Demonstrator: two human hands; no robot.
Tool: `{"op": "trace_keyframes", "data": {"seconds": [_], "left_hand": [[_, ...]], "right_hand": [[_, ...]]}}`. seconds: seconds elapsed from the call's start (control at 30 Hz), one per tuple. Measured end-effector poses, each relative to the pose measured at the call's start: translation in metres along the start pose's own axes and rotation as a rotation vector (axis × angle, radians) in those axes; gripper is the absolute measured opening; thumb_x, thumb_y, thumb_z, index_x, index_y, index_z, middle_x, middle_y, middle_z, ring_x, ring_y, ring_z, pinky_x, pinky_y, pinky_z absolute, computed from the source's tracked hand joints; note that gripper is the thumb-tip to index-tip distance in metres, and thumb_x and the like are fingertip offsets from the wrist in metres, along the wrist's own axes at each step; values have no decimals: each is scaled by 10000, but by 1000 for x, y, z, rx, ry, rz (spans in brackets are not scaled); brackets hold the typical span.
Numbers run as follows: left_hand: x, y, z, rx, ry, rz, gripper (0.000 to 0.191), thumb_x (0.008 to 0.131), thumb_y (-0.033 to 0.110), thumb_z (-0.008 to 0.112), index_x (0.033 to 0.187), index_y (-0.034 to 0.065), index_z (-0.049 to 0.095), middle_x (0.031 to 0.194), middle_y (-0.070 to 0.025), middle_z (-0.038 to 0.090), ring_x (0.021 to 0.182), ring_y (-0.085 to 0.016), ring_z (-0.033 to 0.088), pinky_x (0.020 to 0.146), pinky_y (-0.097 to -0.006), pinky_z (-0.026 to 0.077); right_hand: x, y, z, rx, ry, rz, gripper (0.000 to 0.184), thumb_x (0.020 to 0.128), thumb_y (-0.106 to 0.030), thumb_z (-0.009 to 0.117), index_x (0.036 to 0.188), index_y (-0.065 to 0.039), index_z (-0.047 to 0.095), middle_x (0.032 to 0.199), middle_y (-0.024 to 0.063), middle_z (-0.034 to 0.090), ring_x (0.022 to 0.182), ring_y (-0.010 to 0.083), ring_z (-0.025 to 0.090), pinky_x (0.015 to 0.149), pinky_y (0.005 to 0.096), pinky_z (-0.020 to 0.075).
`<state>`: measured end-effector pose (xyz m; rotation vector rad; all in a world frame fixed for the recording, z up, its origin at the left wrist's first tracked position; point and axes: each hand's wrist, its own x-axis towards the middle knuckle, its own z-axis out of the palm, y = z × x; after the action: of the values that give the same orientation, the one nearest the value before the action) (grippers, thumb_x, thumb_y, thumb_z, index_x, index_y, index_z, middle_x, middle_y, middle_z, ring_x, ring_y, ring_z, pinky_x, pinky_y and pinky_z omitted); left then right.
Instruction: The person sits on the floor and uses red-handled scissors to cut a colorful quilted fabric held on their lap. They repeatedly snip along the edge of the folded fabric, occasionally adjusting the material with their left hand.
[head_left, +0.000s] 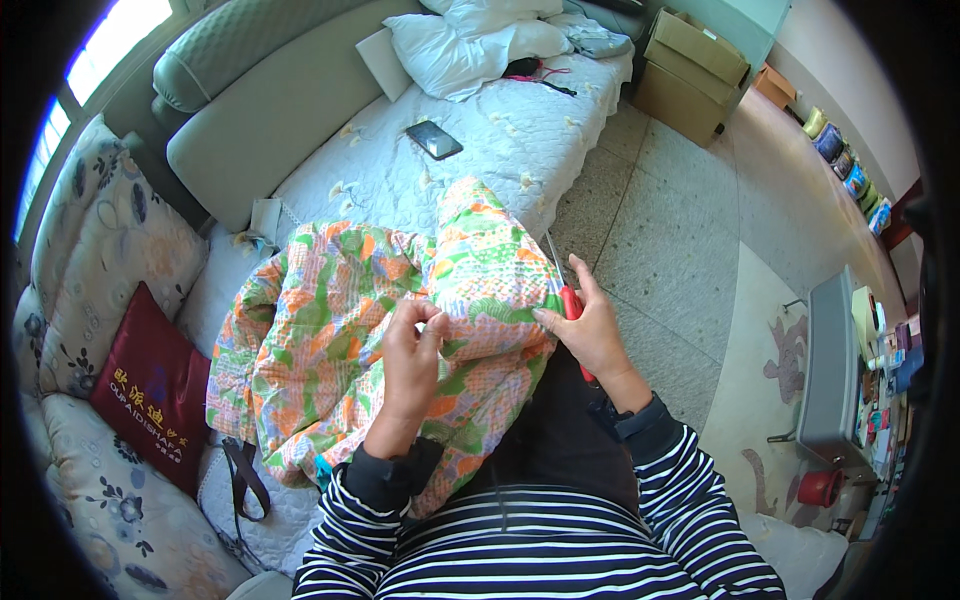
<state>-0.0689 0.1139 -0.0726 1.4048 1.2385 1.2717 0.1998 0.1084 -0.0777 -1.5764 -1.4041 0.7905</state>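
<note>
A padded jacket (330, 322) with a green, orange and pink print lies across my lap and the sofa seat. One of its sleeves (487, 255) points away from me. My left hand (411, 367) is over the jacket's middle, thumb and forefinger pinched together. Whether a thread or a bit of cloth is between those fingertips is too small to tell. In my right hand (596, 330) is a pair of red-handled scissors (571, 302), held at the jacket's right edge with the blades pointing away from me. My right thumb rests by the printed fabric.
A smartphone (433, 140) lies on the quilted sofa cover (495, 172), with white pillows (450, 56) farther back. To the left are a maroon cushion (154, 390) and a dark strap (244, 480). Cardboard boxes (686, 82) and a grey table (825, 375) stand to the right.
</note>
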Motion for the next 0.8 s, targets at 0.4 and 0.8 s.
{"op": "trace_keyframes", "data": {"seconds": [0.4,0.8], "left_hand": [[4,68,-71,-365,-280,-145,247,1174,251,558,1196,23,649,828,-6,584,762,-136,544,728,-286,464],[2,44,13,-186,-271,-288,1020,986,144,840,1769,138,185,1380,-193,673,1252,-226,675,1010,-377,585]], "right_hand": [[-14,8,-15,141,-86,85,1059,851,-108,918,1721,-47,318,1060,62,723,953,128,663,913,316,556],[-61,4,-49,-3,-170,-59,1027,867,-59,835,1725,-78,271,1229,227,754,1118,389,756,1030,437,574]]}}
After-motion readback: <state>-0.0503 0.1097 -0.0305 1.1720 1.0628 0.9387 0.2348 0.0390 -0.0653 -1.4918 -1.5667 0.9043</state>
